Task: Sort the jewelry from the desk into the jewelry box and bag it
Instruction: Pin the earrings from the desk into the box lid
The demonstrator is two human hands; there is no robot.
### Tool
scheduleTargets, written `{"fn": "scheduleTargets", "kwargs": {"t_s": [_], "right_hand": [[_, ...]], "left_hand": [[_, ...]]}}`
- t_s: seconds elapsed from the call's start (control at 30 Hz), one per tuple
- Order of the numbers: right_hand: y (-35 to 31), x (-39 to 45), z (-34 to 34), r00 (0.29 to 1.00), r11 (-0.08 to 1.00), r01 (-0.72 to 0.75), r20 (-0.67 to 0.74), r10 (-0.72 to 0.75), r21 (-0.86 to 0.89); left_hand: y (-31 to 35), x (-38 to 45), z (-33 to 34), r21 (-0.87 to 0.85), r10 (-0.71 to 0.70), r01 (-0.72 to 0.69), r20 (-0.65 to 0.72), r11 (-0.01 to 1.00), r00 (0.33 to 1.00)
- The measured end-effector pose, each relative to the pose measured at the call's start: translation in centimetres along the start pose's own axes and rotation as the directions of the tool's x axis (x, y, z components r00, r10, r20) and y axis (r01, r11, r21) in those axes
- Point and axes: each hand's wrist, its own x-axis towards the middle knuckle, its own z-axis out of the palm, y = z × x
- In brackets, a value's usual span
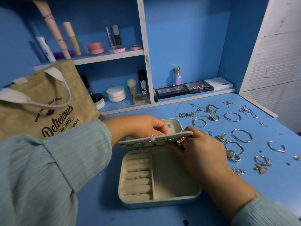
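A pale mint jewelry box [162, 202] lies open on the blue desk, with cream ring rolls on its left and a bare compartment on its right. Above it a flat earring panel [146, 141] with several earrings pinned on it is held level. My left hand [143, 126] reaches over the panel's back edge, fingers curled on it. My right hand [200, 149] pinches the panel's right end near a pinkish earring [181, 140]. The raised lid [172, 125] stands behind. Loose jewelry lies to the right: silver bangles [241, 135], gold chains [195, 114], rings [263, 160]. A jute bag [45, 101] stands at left.
Shelves behind hold cosmetics: tubes, jars [95, 48], a white compact [116, 93], a perfume bottle [177, 76] and eyeshadow palettes [197, 86]. A white slatted door [276, 46] borders the desk on the right. Bare blue desk shows in front of the box.
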Motion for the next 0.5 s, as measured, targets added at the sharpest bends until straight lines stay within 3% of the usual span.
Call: {"fn": "scheduleTargets", "kwargs": {"t_s": [0.5], "right_hand": [[0.1, -0.08, 0.13, 1.0, 1.0, -0.007, -0.011, 0.007, 0.02]], "left_hand": [[0.11, 0.07, 0.01, 0.018, 0.023, -0.023, 0.007, 1.0, 1.0]]}}
